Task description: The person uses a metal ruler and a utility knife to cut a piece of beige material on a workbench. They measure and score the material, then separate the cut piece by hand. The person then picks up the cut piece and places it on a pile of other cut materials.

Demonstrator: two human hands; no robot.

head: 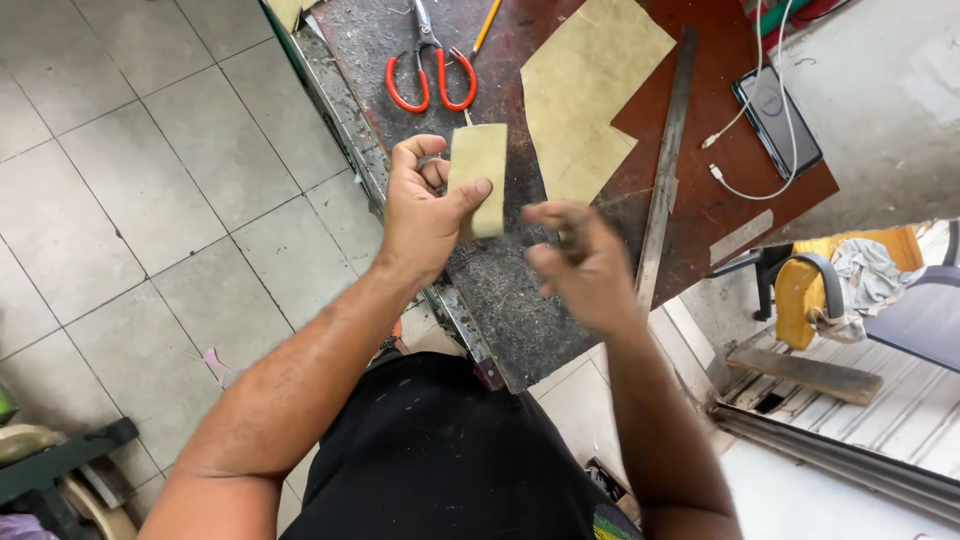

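A small tan rectangular piece (479, 175) is pinched upright between thumb and curled fingers of the left hand (425, 205), raised clear of the counter (500, 290), apparently so that it can be looked over. The right hand (580, 262), blurred, is held just beside it with fingers half curled; whether anything is gripped cannot be told. Farther off, a larger tan sheet (585, 90), a long metal ruler (665, 165) and red-handled scissors (432, 70) are laid flat within reach, with a phone (778, 120) near the corner.
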